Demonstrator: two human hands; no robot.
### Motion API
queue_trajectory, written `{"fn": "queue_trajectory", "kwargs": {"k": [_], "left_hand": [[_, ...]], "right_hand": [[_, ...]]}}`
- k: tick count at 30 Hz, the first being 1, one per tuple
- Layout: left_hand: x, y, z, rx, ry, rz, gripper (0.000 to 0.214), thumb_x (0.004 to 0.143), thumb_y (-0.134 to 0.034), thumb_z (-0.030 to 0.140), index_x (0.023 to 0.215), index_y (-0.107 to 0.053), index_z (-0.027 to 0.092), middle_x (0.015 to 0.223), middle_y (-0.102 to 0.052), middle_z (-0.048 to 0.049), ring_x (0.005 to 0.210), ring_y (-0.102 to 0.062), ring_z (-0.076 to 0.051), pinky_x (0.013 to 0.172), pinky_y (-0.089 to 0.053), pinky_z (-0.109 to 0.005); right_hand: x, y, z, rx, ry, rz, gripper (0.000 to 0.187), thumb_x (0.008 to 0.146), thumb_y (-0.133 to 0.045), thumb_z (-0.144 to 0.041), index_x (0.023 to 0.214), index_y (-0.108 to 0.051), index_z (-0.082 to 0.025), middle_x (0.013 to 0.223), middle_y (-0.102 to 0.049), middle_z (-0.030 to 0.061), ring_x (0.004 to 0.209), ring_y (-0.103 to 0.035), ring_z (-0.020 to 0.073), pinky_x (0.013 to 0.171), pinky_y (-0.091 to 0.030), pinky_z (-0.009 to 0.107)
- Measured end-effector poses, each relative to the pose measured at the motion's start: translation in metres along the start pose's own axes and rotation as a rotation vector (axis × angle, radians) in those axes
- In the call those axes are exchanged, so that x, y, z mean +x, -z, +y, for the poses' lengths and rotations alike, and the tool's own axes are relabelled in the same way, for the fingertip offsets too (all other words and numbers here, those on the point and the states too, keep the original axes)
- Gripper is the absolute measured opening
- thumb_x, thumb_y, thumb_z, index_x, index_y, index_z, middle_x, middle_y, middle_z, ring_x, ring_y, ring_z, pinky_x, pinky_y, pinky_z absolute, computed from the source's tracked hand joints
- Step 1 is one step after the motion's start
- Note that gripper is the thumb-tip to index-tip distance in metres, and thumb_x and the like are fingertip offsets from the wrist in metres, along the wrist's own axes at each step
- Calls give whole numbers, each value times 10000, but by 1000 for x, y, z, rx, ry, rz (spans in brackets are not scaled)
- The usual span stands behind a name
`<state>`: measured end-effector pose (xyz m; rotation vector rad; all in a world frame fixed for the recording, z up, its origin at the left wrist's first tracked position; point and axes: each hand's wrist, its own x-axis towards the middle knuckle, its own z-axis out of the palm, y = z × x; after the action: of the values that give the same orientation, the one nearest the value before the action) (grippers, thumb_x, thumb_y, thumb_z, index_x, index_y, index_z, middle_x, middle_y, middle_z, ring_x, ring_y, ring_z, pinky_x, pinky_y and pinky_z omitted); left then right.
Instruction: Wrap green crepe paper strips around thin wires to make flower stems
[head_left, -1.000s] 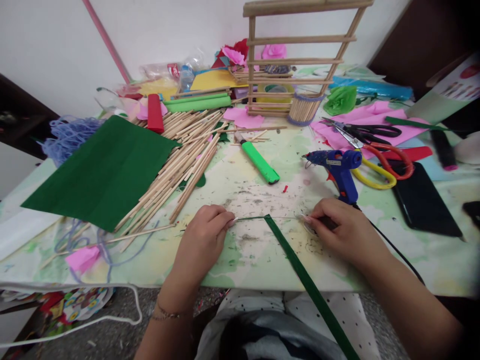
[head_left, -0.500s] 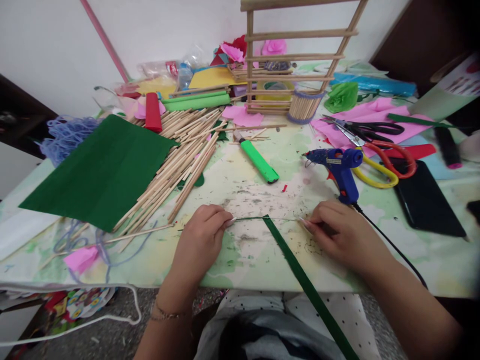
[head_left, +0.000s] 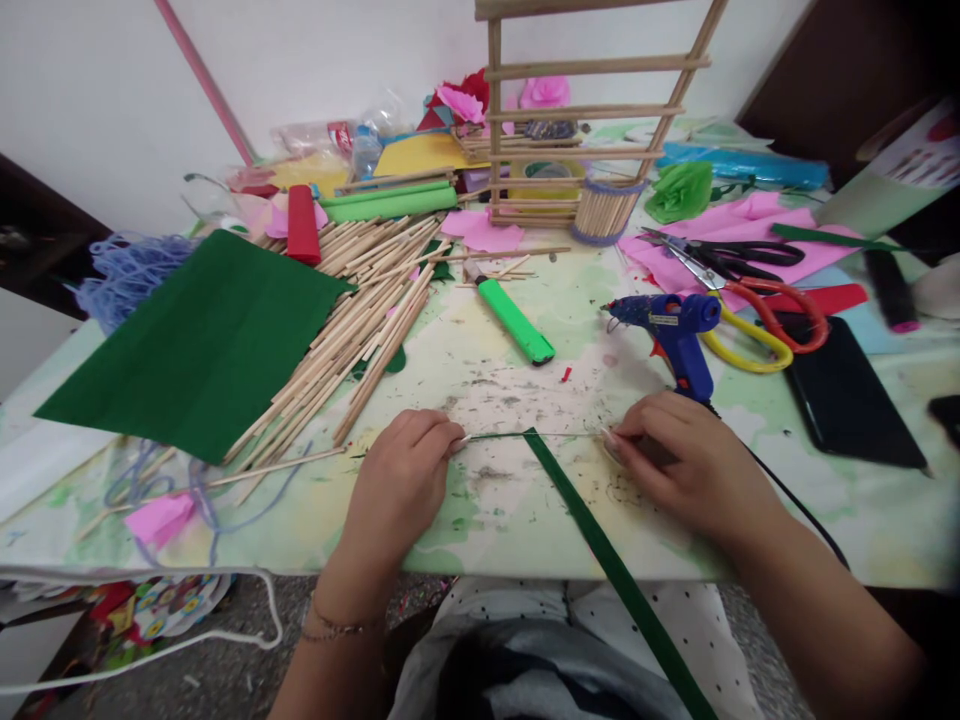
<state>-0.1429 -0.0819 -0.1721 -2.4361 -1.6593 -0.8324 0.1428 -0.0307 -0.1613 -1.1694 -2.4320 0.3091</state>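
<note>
A thin wire (head_left: 570, 434) stretches level between my two hands, just above the table's front part. Its left stretch is wrapped in dark green. From the middle of the wire a long dark green strip (head_left: 600, 540), of paper or felt, slants down over the table edge towards my lap. My left hand (head_left: 409, 465) pinches the wrapped left end with thumb and forefinger. At the other end, my right hand (head_left: 675, 455) pinches the bare wire, fingers curled in. A blue glue gun (head_left: 679, 335) stands just beyond my right hand.
Left lie a dark green sheet (head_left: 202, 350), wooden sticks (head_left: 367, 320) and blue yarn (head_left: 131, 280). A green cutter (head_left: 516, 320) lies ahead. Scissors (head_left: 750, 310) and a black phone (head_left: 855, 400) are right. A stick frame (head_left: 585, 112) stands behind. The glue gun's cord (head_left: 787, 500) passes my right wrist.
My right hand has moved very slightly up. The view has shifted a little; the wire, the strip and my left hand look otherwise the same.
</note>
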Motion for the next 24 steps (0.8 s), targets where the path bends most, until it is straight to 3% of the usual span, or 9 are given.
{"fn": "queue_trajectory", "kwargs": {"k": [13, 17, 20, 24], "left_hand": [[-1, 4, 2, 49, -41, 40, 156, 871, -541, 62, 913, -682, 115, 851, -632, -89, 815, -561, -208, 711, -493, -340], [-2, 3, 1, 43, -59, 34, 180, 870, -519, 47, 919, -669, 134, 863, -636, -87, 822, -562, -207, 712, -496, -338], [-3, 3, 1, 48, -82, 38, 203, 856, -506, 24, 918, -659, 143, 863, -639, -84, 821, -567, -206, 714, -500, -336], [-4, 4, 2, 57, -94, 53, 219, 846, -496, 13, 911, -648, 157, 865, -643, -78, 828, -574, -204, 726, -502, -333]], "right_hand": [[0, 1, 2, -43, -20, 196, 54, 868, -542, -192, 818, -556, -208, 751, -639, 69, 731, -574, 227, 689, -455, 379], [6, 10, -6, -117, -26, 221, 82, 860, -544, -207, 920, -598, -218, 926, -684, 105, 889, -600, 283, 821, -462, 459], [15, 22, -21, -159, -16, 236, 161, 846, -566, -209, 990, -629, -245, 1077, -690, 90, 1019, -574, 323, 949, -390, 540], [31, 24, -35, -3, 17, 80, 216, 862, -529, -187, 1027, -655, -244, 1100, -697, 76, 1072, -569, 303, 956, -416, 514]]}}
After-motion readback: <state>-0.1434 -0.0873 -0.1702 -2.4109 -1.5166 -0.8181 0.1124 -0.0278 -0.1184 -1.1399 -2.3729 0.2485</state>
